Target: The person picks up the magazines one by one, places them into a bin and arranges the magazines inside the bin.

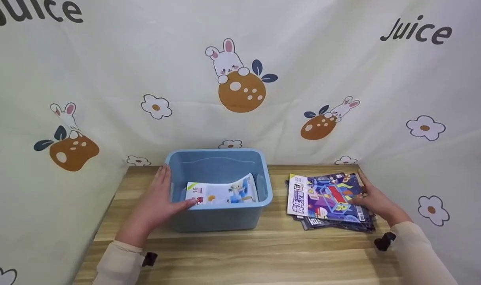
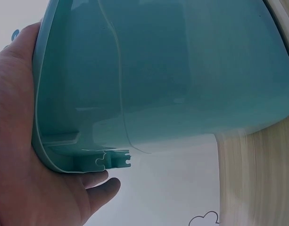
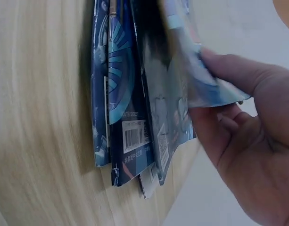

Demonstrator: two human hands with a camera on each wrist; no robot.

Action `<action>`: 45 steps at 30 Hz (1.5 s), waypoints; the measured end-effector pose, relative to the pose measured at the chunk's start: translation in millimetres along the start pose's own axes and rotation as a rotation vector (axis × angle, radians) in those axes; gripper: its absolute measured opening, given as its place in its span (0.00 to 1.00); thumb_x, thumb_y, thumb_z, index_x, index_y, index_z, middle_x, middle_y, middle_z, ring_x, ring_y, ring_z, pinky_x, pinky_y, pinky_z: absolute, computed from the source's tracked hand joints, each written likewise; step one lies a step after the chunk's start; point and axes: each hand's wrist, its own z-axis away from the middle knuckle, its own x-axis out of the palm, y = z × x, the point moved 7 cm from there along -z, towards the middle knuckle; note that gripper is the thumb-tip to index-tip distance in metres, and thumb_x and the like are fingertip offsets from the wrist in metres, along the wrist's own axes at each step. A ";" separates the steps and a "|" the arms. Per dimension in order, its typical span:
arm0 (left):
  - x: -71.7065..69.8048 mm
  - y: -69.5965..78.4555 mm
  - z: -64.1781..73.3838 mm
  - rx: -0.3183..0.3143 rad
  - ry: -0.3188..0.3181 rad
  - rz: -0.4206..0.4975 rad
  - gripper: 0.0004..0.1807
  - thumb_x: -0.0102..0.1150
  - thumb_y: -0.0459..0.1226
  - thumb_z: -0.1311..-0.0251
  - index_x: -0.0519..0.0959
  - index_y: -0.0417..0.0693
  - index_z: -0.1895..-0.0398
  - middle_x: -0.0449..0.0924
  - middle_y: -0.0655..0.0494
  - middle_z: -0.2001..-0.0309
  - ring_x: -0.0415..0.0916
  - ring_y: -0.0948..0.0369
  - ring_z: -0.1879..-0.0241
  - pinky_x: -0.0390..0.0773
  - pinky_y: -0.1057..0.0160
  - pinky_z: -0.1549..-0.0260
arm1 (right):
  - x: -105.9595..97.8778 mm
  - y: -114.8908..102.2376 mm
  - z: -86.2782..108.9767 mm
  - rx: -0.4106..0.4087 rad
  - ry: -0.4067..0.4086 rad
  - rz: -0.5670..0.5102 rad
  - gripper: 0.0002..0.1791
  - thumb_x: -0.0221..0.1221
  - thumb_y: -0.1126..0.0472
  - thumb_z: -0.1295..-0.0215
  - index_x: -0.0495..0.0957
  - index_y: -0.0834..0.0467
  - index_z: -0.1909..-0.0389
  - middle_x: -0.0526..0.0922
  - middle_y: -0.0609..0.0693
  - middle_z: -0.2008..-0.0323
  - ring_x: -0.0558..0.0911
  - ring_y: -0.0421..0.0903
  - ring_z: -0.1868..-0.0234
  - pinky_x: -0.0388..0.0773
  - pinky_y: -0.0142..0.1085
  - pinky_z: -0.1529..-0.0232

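Note:
In the head view a blue plastic bin [image 1: 220, 217] stands on the table, with a white-covered magazine [image 1: 224, 194] inside it. My left hand [image 1: 155, 202] holds the bin at its near left corner, thumb over the front rim and fingers along the left side. To the right lies a pile of magazines [image 1: 309, 223], fanned unevenly. My right hand [image 1: 377, 202] pinches the right edge of the top magazine [image 1: 327, 198], which has a purple and blue cover. In the right wrist view its corner bends up in the grip, above the dark magazines [image 3: 130, 127] beneath.
The wooden table [image 1: 264, 257] ends at the back and sides against a pale curtain [image 1: 185, 51] printed with rabbits, fruit and flowers. A strip of tabletop separates bin and pile. A small black device [image 1: 384, 241] sits at the right wrist.

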 end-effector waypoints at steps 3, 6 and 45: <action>-2.5 0.7 -0.2 -0.004 0.006 -0.004 0.85 0.60 0.86 0.50 0.35 0.38 0.09 0.33 0.35 0.10 0.35 0.35 0.12 0.58 0.24 0.26 | -0.1 -8.1 -1.8 -0.045 -0.011 -0.104 0.64 0.69 0.61 0.23 0.29 0.39 0.08 0.57 0.80 0.20 0.85 0.61 0.42 0.89 0.46 0.47; -4.3 2.1 -0.5 -0.002 0.010 -0.003 0.85 0.60 0.86 0.50 0.34 0.38 0.09 0.33 0.35 0.10 0.35 0.34 0.12 0.58 0.24 0.26 | 0.7 -15.2 -2.5 -0.076 -0.024 -0.197 0.58 0.64 0.64 0.20 0.33 0.41 0.08 0.58 0.80 0.21 0.87 0.59 0.46 0.90 0.43 0.52; -0.5 2.0 1.4 0.016 0.014 -0.007 0.84 0.60 0.85 0.49 0.37 0.36 0.09 0.37 0.34 0.10 0.37 0.34 0.12 0.57 0.26 0.24 | 15.5 -20.6 4.7 0.080 -0.121 -0.454 0.48 0.64 0.61 0.17 0.46 0.58 0.09 0.74 0.64 0.32 0.88 0.47 0.47 0.89 0.45 0.43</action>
